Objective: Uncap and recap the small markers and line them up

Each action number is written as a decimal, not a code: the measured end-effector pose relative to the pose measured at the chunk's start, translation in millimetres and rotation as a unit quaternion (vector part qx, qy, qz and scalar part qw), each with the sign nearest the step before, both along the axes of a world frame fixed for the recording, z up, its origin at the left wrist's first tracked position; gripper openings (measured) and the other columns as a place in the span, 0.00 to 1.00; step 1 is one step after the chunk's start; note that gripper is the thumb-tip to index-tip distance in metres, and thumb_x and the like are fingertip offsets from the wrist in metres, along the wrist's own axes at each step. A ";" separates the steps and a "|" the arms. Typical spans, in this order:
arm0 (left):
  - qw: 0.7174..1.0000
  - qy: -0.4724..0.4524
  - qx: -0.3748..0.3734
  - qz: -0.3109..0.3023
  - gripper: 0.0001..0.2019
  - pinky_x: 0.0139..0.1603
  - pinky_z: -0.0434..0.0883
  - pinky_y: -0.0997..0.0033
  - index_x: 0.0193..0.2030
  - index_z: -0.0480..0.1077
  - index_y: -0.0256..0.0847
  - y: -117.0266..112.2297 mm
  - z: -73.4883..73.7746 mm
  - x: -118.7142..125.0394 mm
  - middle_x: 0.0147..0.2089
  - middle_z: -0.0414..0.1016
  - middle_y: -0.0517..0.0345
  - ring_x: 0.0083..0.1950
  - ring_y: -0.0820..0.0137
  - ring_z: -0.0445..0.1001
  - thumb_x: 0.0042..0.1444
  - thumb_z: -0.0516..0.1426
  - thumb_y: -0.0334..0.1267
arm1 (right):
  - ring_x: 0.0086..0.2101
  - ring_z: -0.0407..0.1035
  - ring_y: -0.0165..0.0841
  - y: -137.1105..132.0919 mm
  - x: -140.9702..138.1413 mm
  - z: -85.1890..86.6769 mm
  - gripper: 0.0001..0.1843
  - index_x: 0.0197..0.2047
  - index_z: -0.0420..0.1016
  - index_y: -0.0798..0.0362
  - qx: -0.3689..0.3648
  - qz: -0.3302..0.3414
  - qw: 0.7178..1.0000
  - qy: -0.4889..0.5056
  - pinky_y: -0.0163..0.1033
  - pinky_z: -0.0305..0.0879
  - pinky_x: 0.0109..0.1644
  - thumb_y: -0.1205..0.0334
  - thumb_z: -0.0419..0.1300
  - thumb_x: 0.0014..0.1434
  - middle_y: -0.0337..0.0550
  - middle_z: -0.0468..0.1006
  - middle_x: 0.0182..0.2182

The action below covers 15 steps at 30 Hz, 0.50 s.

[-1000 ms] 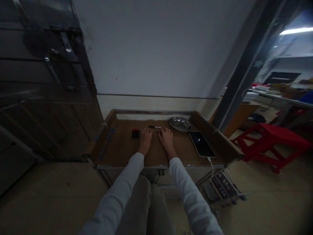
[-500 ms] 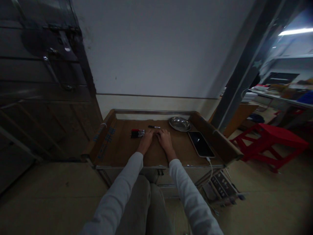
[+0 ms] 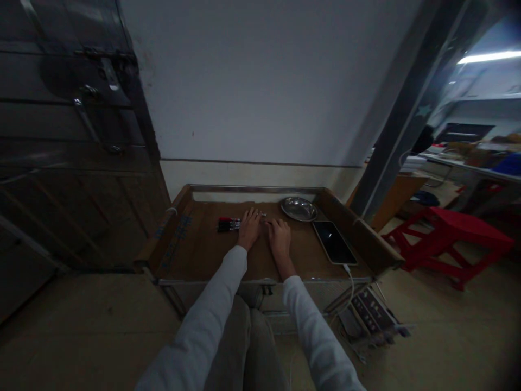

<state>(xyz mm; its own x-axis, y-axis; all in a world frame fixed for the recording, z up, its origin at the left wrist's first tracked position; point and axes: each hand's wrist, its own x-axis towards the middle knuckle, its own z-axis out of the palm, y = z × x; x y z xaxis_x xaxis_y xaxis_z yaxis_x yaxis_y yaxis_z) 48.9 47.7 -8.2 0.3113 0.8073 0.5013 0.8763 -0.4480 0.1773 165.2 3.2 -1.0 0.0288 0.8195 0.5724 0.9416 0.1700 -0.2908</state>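
My left hand [image 3: 249, 228] lies palm down on the brown table top [image 3: 203, 250], its fingers stretched out over a small dark pen, which it mostly hides. A short row of red-capped markers [image 3: 228, 224] lies just left of that hand. My right hand [image 3: 280, 239] rests flat beside the left one, fingers spread, holding nothing.
A round metal dish [image 3: 299, 208] sits at the back right of the table. A dark phone [image 3: 334, 242] with a white cable lies along the right side. The table has raised wooden rims. A power strip [image 3: 372, 315] lies on the floor, and a red stool [image 3: 448, 239] stands to the right.
My left hand has slid forward and to the right, onto the spot where the small pen lay. My right hand has stayed almost in place.
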 end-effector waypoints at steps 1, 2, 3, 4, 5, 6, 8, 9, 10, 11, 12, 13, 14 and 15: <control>1.000 0.004 -0.001 0.001 0.19 0.62 0.54 0.53 0.56 0.63 0.37 -0.6 0.5 0.4 0.60 0.64 0.45 0.65 0.61 0.56 0.58 0.46 0.28 | 0.39 0.63 0.36 -2.3 -0.2 0.5 0.15 0.44 0.74 0.51 0.004 0.008 1.000 0.006 0.39 0.53 0.44 0.60 0.47 0.64 0.48 0.74 0.38; 1.000 0.009 0.000 0.001 0.18 0.62 0.55 0.54 0.55 0.64 0.37 -2.2 0.9 0.3 0.58 0.66 0.45 0.63 0.61 0.58 0.59 0.46 0.28 | 0.39 0.63 0.36 -4.5 -0.5 1.1 0.15 0.44 0.74 0.51 0.007 0.017 1.000 0.015 0.39 0.53 0.44 0.59 0.47 0.64 0.47 0.74 0.38; 1.000 0.015 0.003 -0.003 0.16 0.61 0.56 0.55 0.53 0.65 0.36 -4.9 1.3 -0.3 0.56 0.68 0.45 0.61 0.62 0.61 0.59 0.46 0.29 | 0.39 0.64 0.36 -6.5 -0.9 1.7 0.16 0.44 0.74 0.51 0.009 0.026 0.999 0.025 0.38 0.53 0.44 0.59 0.47 0.64 0.47 0.75 0.38; 1.000 0.023 0.003 -0.011 0.15 0.60 0.57 0.57 0.51 0.66 0.36 -8.5 1.5 -1.5 0.53 0.69 0.45 0.58 0.62 0.63 0.60 0.46 0.30 | 0.39 0.64 0.36 -8.4 -1.3 2.4 0.16 0.44 0.74 0.51 0.012 0.035 0.999 0.036 0.38 0.54 0.45 0.59 0.46 0.64 0.47 0.75 0.38; 0.999 0.029 0.002 -0.024 0.13 0.58 0.58 0.59 0.49 0.67 0.36 -13.1 1.4 -3.4 0.51 0.70 0.46 0.56 0.63 0.65 0.61 0.46 0.31 | 0.39 0.65 0.36 -10.2 -1.6 3.1 0.16 0.44 0.74 0.51 0.015 0.044 0.998 0.049 0.38 0.54 0.45 0.59 0.46 0.64 0.47 0.76 0.38; 0.999 0.033 -0.002 -0.038 0.12 0.57 0.59 0.60 0.48 0.67 0.36 -18.4 1.1 -5.9 0.49 0.71 0.47 0.53 0.64 0.67 0.61 0.47 0.33 | 0.39 0.65 0.35 -12.0 -1.8 3.9 0.16 0.43 0.74 0.52 0.016 0.053 0.997 0.062 0.38 0.54 0.45 0.59 0.46 0.64 0.46 0.76 0.38; 0.998 0.031 -0.011 -0.058 0.12 0.55 0.61 0.62 0.48 0.67 0.38 -30.3 0.1 -12.7 0.48 0.70 0.49 0.51 0.66 0.67 0.62 0.47 0.35 | 0.39 0.66 0.35 -15.1 -1.7 5.1 0.16 0.43 0.74 0.52 0.019 0.068 0.994 0.088 0.38 0.55 0.46 0.60 0.46 0.64 0.46 0.77 0.38; 0.998 0.029 -0.017 -0.056 0.11 0.54 0.61 0.63 0.48 0.66 0.39 -36.5 -0.4 -16.8 0.49 0.70 0.50 0.51 0.66 0.67 0.62 0.47 0.35 | 0.39 0.67 0.35 -16.4 -1.4 5.4 0.16 0.43 0.74 0.52 0.021 0.074 0.992 0.101 0.38 0.55 0.46 0.60 0.46 0.64 0.45 0.77 0.39; 0.998 0.026 -0.023 -0.045 0.11 0.54 0.61 0.63 0.48 0.66 0.39 -42.5 -0.6 -21.1 0.48 0.70 0.51 0.51 0.66 0.67 0.62 0.47 0.35 | 0.39 0.67 0.35 -17.5 -1.1 5.4 0.16 0.43 0.74 0.52 0.023 0.077 0.990 0.112 0.38 0.56 0.45 0.60 0.46 0.64 0.45 0.77 0.39; 0.999 0.022 -0.030 -0.029 0.12 0.53 0.61 0.63 0.48 0.66 0.40 -48.1 -0.4 -25.3 0.48 0.70 0.52 0.51 0.66 0.67 0.62 0.47 0.34 | 0.40 0.67 0.34 -18.2 -0.7 5.1 0.16 0.43 0.74 0.52 0.024 0.079 0.989 0.121 0.37 0.56 0.45 0.60 0.46 0.64 0.45 0.77 0.40; 0.999 0.012 -0.037 -0.009 0.12 0.52 0.61 0.63 0.48 0.67 0.41 -53.0 0.1 -29.2 0.48 0.70 0.52 0.51 0.66 0.67 0.62 0.46 0.34 | 0.40 0.67 0.34 -18.7 -0.4 4.5 0.16 0.43 0.74 0.52 0.023 0.080 0.989 0.125 0.37 0.57 0.45 0.60 0.46 0.64 0.45 0.77 0.39; 0.999 -0.001 -0.038 0.012 0.12 0.52 0.61 0.63 0.49 0.66 0.41 -57.2 1.0 -32.5 0.48 0.70 0.52 0.51 0.66 0.67 0.63 0.46 0.34 | 0.39 0.67 0.34 -18.8 -0.3 3.6 0.15 0.43 0.74 0.52 0.021 0.079 0.989 0.125 0.37 0.57 0.45 0.60 0.47 0.64 0.45 0.77 0.39; 0.999 -0.015 -0.037 0.032 0.12 0.52 0.62 0.63 0.49 0.66 0.42 -60.4 2.2 -35.0 0.48 0.70 0.52 0.51 0.65 0.67 0.63 0.46 0.35 | 0.39 0.67 0.35 -18.7 -0.2 2.7 0.15 0.43 0.74 0.52 0.018 0.076 0.990 0.121 0.37 0.57 0.45 0.60 0.47 0.64 0.45 0.77 0.39; 0.998 -0.029 -0.034 0.049 0.13 0.51 0.62 0.63 0.49 0.66 0.42 -62.7 3.4 -36.6 0.48 0.70 0.52 0.52 0.65 0.66 0.63 0.45 0.35 | 0.39 0.67 0.35 -18.3 -0.3 1.6 0.16 0.42 0.74 0.52 0.014 0.074 0.991 0.114 0.37 0.58 0.45 0.60 0.47 0.64 0.46 0.77 0.38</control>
